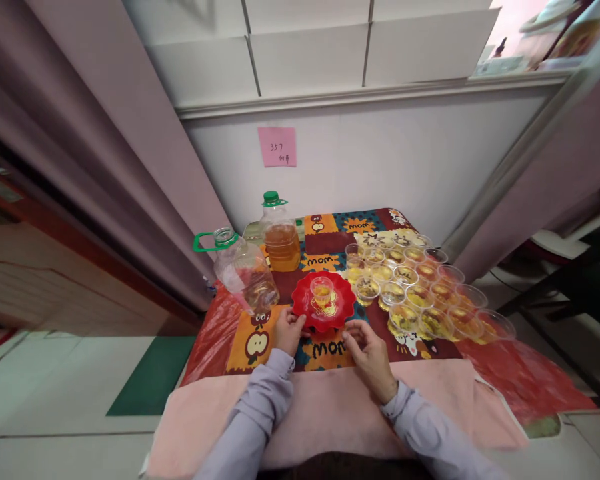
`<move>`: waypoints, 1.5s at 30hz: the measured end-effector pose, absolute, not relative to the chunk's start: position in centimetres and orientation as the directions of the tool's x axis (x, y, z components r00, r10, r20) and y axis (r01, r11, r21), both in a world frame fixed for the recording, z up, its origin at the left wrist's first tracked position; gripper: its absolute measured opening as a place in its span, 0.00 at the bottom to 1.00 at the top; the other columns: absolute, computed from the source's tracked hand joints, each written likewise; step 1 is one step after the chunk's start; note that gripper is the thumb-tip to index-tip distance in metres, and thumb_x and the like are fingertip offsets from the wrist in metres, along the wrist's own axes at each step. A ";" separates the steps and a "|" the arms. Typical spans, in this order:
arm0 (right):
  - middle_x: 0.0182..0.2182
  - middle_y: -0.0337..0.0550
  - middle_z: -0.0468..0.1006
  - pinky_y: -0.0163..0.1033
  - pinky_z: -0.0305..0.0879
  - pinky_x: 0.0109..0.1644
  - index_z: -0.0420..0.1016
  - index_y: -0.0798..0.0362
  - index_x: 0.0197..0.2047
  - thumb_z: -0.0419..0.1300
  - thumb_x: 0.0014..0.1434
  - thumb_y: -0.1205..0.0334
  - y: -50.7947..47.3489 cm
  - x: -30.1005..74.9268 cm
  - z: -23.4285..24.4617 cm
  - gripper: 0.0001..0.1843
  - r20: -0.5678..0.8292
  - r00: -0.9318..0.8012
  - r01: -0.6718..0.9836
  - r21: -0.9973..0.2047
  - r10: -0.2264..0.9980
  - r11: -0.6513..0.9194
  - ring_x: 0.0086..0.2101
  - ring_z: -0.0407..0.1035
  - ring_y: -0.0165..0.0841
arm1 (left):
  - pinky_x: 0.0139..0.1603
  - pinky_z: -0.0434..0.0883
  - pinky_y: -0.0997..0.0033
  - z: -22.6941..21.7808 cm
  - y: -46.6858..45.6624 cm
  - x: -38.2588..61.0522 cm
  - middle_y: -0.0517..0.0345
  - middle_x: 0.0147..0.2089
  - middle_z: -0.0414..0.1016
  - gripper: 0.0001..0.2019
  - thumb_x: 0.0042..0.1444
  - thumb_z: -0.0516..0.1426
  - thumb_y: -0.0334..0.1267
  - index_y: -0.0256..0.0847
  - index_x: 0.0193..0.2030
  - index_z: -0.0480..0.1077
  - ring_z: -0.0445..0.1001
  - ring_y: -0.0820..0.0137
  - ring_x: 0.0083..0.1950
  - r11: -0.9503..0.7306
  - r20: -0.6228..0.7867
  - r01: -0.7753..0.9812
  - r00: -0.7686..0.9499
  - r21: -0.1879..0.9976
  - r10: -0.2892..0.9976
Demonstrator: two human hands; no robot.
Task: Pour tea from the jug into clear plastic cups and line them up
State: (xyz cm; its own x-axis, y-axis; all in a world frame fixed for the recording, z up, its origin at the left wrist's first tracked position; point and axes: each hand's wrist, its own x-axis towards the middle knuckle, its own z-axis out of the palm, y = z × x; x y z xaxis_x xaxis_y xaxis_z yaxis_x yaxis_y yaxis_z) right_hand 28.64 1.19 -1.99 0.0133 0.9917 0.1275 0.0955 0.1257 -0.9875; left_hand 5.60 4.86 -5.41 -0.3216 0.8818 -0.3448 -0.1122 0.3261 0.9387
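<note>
A red scalloped plate (301, 308) sits in front of me on the patterned cloth, with one small clear cup (322, 288) of yellowish liquid on it. My left hand (289, 331) pinches the plate's lower left rim between thumb and fingers. At the lower right rim is my right hand (373, 357), its fingers bent and the tips closed on the edge. To the right stand several clear plastic cups (405, 283) close together, holding pale yellow liquid.
Left of the plate, an uncapped clear jug (245, 267) with a green handle leans over. Behind it stands a green-capped jug (281, 243) of amber liquid. A pink cloth (330, 413) covers the table's near edge. A pink note (277, 147) is on the wall.
</note>
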 end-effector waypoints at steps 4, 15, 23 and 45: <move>0.43 0.47 0.87 0.42 0.79 0.45 0.79 0.48 0.52 0.66 0.70 0.51 4.6 28.1 1.4 0.13 0.371 -0.162 0.340 -0.849 0.914 0.405 0.38 0.82 0.40 | 0.40 0.82 0.63 -5.3 4.3 6.3 0.53 0.49 0.81 0.20 0.68 0.66 0.49 0.39 0.60 0.74 0.81 0.66 0.41 0.220 -0.239 -0.093 -0.349 0.971 0.906; 0.63 0.64 0.81 0.59 0.72 0.66 0.76 0.53 0.68 0.76 0.57 0.56 13.8 23.5 1.8 0.38 0.241 -0.268 0.724 -0.589 0.933 0.360 0.60 0.78 0.57 | 0.22 0.75 0.70 -4.0 3.7 7.1 0.66 0.33 0.75 0.37 0.48 0.72 0.56 0.42 0.60 0.69 0.76 0.69 0.25 0.035 -0.068 -0.089 -0.397 0.995 0.915; 0.54 0.59 0.87 0.53 0.77 0.59 0.80 0.55 0.64 0.73 0.60 0.50 15.4 25.6 2.8 0.32 0.254 -0.207 0.702 -0.634 0.945 0.324 0.52 0.83 0.52 | 0.22 0.74 0.70 -4.0 3.7 7.3 0.64 0.34 0.76 0.36 0.49 0.71 0.55 0.42 0.60 0.67 0.76 0.69 0.25 0.045 -0.088 -0.121 -0.383 0.992 0.919; 0.60 0.63 0.82 0.61 0.74 0.65 0.72 0.55 0.72 0.70 0.61 0.53 14.6 26.1 -0.9 0.39 0.342 -0.231 0.655 -0.638 0.911 0.406 0.59 0.78 0.57 | 0.24 0.73 0.70 -3.2 3.6 7.4 0.64 0.34 0.76 0.36 0.46 0.71 0.59 0.45 0.58 0.67 0.76 0.70 0.25 0.070 -0.114 -0.129 -0.379 0.989 0.918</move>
